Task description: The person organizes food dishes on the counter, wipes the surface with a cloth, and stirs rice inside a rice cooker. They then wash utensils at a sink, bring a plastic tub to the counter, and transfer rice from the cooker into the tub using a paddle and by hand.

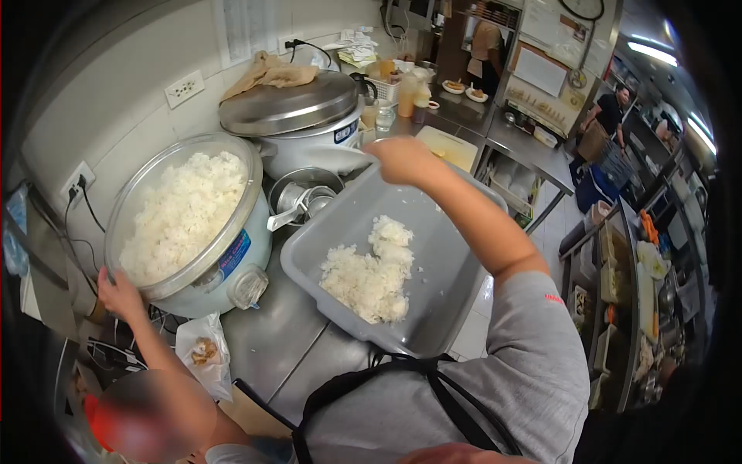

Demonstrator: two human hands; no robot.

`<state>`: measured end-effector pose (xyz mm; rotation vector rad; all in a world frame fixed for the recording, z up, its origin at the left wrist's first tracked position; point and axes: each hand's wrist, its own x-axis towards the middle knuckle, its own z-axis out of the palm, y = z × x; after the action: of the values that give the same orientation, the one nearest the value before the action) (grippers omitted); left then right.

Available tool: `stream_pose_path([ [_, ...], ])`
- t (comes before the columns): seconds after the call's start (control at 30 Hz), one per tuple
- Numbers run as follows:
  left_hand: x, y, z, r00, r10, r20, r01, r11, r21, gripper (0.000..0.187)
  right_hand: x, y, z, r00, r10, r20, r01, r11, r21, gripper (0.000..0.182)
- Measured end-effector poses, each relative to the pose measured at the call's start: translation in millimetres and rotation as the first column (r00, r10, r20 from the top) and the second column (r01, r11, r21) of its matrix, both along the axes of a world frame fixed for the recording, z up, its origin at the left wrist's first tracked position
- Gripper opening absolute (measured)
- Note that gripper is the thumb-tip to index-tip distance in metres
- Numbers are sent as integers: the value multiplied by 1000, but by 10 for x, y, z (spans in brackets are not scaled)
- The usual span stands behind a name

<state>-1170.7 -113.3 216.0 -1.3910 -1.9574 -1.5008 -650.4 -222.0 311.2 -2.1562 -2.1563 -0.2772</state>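
My left hand [120, 296] grips the near-left rim of a large rice cooker [259, 255], which is heaped with white rice [185, 216]. The cooker looks tilted in this wide view. My right hand [402, 160] is raised over the far edge of a grey plastic tub [456, 271], closed on a white rice paddle [332, 159] whose blade points left. A smaller mound of rice [371, 274] lies on the tub's bottom. Between cooker and tub stands a metal pot [328, 176] with metal cups and a white handle [286, 219] in it.
A second cooker with a metal lid [297, 104] and brown cloth [270, 73] stands behind. A plastic bag [205, 356] lies near the cooker. Bottles [407, 97], a cutting board [448, 147] and plates [477, 94] are farther back. A person [607, 116] stands at the right, another [485, 50] at the back.
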Motion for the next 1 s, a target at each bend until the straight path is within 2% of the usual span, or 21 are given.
stream_pose_path([
  [0.07, -123, 51, 11, 979, 187, 82, -167, 964, -208, 47, -354, 200, 285, 963, 192, -189, -188, 981, 40, 43],
  [0.13, -276, 217, -36, 932, 149, 330, -23, 934, -357, 53, -791, 435, 359, 945, 293, -143, -291, 956, 40, 46],
  [0.17, -433, 325, -93, 881, 161, 444, 44, 908, -417, 56, -1028, 535, 387, 957, 278, -81, -278, 961, 15, 46],
  [0.2, -686, 546, -312, 836, -3, 549, 225, 914, -338, 60, -1265, 642, 371, 960, 278, -23, -278, 960, -10, 45],
  [0.23, -919, 776, -531, 798, -118, 590, 325, 910, -258, 62, -1414, 790, 292, 952, 302, -47, -300, 953, 50, 41],
  [0.3, -740, 626, -325, 772, -107, 626, 347, 897, -274, 62, -1602, 1162, 103, 968, 249, -28, -250, 968, -9, 37],
  [0.33, -653, 524, -186, 800, -83, 594, 332, 886, -323, 61, -1620, 1380, -18, 964, 265, -32, -266, 964, -25, 34],
  [0.37, -692, 582, -191, 773, -90, 628, 371, 867, -332, 61, -1649, 1565, -103, 963, 268, -36, -270, 962, -38, 32],
  [0.43, -478, 388, 2, 761, -64, 646, 373, 858, -354, 62, -1785, 1804, -159, 945, 324, 53, -299, 916, -268, 31],
  [0.47, -408, 344, 68, 753, -57, 656, 380, 851, -363, 62, -1883, 1861, -184, 953, 302, 18, -281, 905, -319, 30],
  [0.57, -506, 403, -66, 705, -185, 685, 466, 849, -250, 64, -2198, 2244, -450, 975, 219, -35, -214, 889, -404, 29],
  [0.6, -507, 396, -83, 709, -181, 682, 459, 852, -251, 64, -2335, 2355, -514, 980, 192, -44, -193, 888, -417, 29],
  [0.63, -481, 389, -80, 713, -178, 679, 452, 856, -250, 64, -2459, 2458, -563, 926, 360, 114, -274, 848, -454, 30],
  [0.7, -542, 446, -127, 690, -232, 685, 475, 860, -186, 64, -2668, 2628, -627, 661, 643, 388, -390, 735, -554, 31],
  [0.8, -586, 498, -202, 725, -212, 655, 436, 878, -198, 63, -2812, 2741, -705, 807, 559, 188, -464, 799, -382, 24],
  [0.83, -562, 475, -181, 735, -196, 649, 422, 882, -211, 63, -2804, 2697, -715, 862, 506, -17, -491, 828, -271, 21],
  [0.87, -556, 456, -169, 731, -195, 654, 421, 883, -208, 63, -2744, 2626, -726, 864, 448, -228, -487, 859, -158, 20],
  [0.93, -546, 465, -174, 723, -201, 661, 425, 884, -196, 62, -2688, 2527, -686, 782, 344, -520, -428, 903, -46, 18],
  [1.0, -559, 511, -225, 758, -156, 633, 360, 910, -206, 62, -2652, 2438, -629, 693, 243, -678, -371, 927, -47, 17],
])
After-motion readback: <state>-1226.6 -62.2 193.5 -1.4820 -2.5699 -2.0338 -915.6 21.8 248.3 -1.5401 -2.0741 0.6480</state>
